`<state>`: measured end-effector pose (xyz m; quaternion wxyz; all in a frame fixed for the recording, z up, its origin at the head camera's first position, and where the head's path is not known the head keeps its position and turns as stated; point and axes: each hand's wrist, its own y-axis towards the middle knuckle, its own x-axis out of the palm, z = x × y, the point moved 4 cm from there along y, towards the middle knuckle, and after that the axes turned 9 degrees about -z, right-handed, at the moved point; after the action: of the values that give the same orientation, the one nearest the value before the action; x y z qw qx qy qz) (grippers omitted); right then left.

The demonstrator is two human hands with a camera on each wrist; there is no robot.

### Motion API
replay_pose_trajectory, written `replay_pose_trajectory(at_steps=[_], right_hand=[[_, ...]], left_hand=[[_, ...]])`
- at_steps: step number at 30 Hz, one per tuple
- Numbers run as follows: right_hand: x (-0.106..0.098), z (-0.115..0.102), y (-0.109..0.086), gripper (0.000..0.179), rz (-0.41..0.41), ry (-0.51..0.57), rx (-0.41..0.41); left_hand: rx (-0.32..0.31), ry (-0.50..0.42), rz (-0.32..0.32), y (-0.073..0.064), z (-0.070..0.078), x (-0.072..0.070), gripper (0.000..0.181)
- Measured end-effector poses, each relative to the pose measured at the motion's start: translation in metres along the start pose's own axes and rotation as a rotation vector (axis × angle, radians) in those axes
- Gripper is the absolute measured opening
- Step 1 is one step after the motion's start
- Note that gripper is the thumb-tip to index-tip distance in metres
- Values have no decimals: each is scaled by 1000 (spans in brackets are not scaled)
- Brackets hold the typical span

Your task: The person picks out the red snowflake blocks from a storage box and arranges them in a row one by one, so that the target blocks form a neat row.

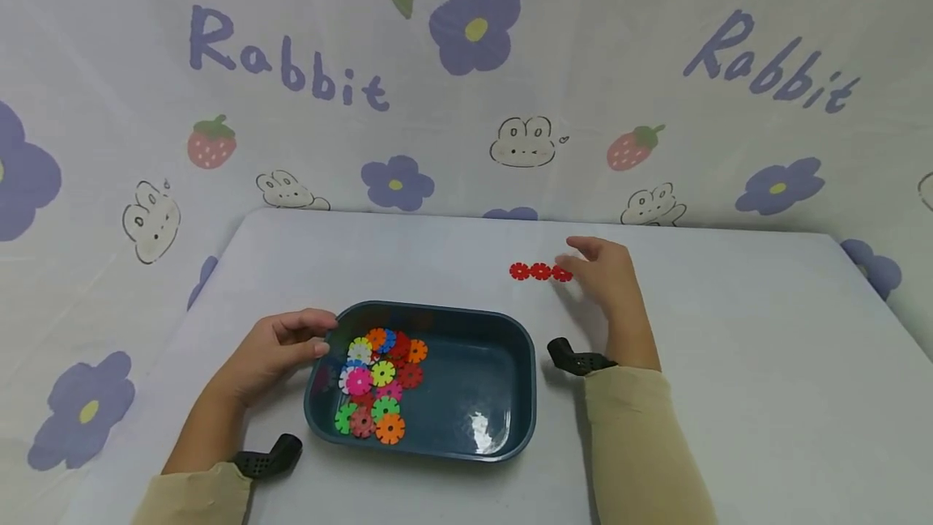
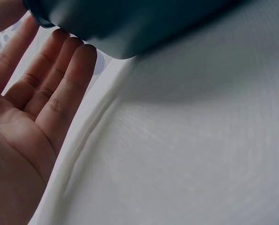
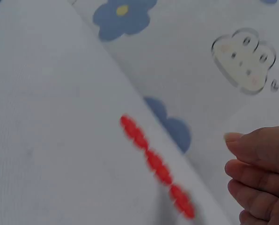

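Observation:
A dark blue-green tray (image 1: 474, 375) stands on the table, with several notched plastic discs (image 1: 382, 373) in orange, yellow, green, pink, red, white and blue heaped in its left half. My left hand (image 1: 280, 343) is at the tray's left rim, its fingertips right at the rim's back corner. In the left wrist view those fingers (image 2: 64, 89) reach out fairly straight below the tray wall (image 2: 111, 28). Behind the tray, three red discs (image 1: 540, 271) lie in a row, edges meeting. Close over the right end disc is my right hand (image 1: 601, 270), thumb and fingers apart with nothing between them.
Each wrist carries a black camera mount, left (image 1: 268, 458) and right (image 1: 578, 358). A white cloth covers the table (image 1: 765, 347). Past its back edge hangs a printed curtain (image 1: 328, 152) with flowers, strawberries and rabbits.

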<state>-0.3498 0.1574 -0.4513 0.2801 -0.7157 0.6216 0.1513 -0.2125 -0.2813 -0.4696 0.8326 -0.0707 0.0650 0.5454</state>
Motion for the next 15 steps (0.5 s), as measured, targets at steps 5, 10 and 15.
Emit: replay_pose_trajectory(at_steps=[5,10,15], right_hand=[[-11,-40,-23,47,74,96,-137],[-12,-91,-52,38,103,182,-373],[16,-133,-80,33,-37,182,-648]], left_hand=[[10,-7,-9,0,0,0,22],[19,-8,-7,-1,0,0,23],[15,-17,-10,0,-1,1,23]])
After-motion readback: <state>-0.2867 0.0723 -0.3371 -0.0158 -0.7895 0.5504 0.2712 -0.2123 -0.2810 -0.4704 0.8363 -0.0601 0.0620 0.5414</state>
